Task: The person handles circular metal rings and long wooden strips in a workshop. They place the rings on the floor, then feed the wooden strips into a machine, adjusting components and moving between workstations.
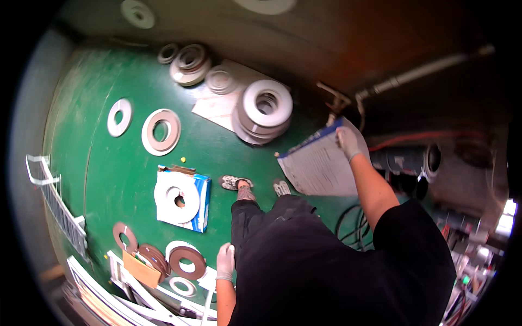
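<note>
My right hand [349, 144], in a pale glove, is closed on the upper edge of a large printed sheet [323, 163]. The sheet is whitish with a blue border and hangs at my right side, bending slightly. My left hand [225, 262], also gloved, hangs low beside my thigh with its fingers curled in, and nothing shows in it. On the floor ahead to the left lies a blue and white flat box [202, 204] with a white ring-shaped roll [177, 196] on top. Closer to my left hand are a brown roll [187, 263] and a smaller white ring [182, 287].
Stacked white rolls [266, 106] stand on and beside a pale board [215, 108] ahead. Two flat rings [161, 132] lie on the green floor. A white ladder-like frame [62, 209] is at left, white metal bars [141, 301] lower left. Black cable [356, 225] coils at right.
</note>
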`<state>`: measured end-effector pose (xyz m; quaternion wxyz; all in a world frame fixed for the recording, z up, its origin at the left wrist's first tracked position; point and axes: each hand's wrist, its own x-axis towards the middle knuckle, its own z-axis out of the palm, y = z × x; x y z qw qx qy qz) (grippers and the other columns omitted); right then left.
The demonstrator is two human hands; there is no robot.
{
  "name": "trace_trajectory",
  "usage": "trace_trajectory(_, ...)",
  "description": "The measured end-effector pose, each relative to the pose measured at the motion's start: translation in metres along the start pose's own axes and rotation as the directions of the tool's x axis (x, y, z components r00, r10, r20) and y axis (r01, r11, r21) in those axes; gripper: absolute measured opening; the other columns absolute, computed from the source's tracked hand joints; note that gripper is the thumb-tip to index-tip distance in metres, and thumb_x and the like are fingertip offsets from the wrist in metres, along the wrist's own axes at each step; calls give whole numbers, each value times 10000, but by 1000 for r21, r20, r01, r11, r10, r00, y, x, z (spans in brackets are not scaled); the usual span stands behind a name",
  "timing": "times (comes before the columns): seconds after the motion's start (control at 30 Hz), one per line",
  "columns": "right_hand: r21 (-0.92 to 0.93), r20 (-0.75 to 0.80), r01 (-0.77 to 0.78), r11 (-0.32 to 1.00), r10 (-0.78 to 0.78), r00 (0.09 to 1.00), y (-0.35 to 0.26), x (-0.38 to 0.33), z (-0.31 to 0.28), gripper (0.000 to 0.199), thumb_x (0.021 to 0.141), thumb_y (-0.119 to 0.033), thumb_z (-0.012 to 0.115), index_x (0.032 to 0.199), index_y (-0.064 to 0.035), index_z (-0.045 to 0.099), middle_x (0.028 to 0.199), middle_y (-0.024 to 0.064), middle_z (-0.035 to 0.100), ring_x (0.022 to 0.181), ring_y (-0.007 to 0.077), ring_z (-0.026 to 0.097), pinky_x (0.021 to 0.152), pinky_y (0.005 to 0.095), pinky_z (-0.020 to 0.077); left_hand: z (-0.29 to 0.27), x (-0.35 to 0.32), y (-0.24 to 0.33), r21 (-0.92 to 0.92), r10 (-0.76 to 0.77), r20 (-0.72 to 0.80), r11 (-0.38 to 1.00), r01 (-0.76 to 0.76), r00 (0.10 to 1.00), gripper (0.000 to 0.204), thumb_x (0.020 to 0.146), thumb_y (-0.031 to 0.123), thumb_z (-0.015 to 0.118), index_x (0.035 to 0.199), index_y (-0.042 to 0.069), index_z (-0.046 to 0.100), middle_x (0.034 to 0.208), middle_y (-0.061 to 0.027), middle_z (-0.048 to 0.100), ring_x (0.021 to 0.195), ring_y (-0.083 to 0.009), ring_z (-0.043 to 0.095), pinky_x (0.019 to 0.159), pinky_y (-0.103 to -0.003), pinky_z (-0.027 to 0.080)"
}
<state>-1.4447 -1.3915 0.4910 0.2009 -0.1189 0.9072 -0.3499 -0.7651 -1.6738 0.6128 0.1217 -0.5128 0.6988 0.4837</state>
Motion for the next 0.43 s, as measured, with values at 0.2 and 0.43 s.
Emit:
trace_trajectory(0.2,-296,612,378,877,-129,780,-243,-43,192,370,989,-385,693,1164,-68,769,1147,195,773,1168,374,712,1025,464,543,-137,87,7,-785,-352,-233,618,39,907,340,1089,224,592,1308,-23,670,1112,-86,720,944,-143,650,823,-288,510)
trace_trajectory(0.43,-193,832,548,814,-161,532,-501,-17,340,447,1058,-357,626,1326,-6,696,1241,266,739,1148,390,731,1033,436,552,-478,95,205,-399,370,-766,368,-840,526,642,928,72,678,1529,-43,483,1355,-172,651,1282,-295,621,1104,-425,482)
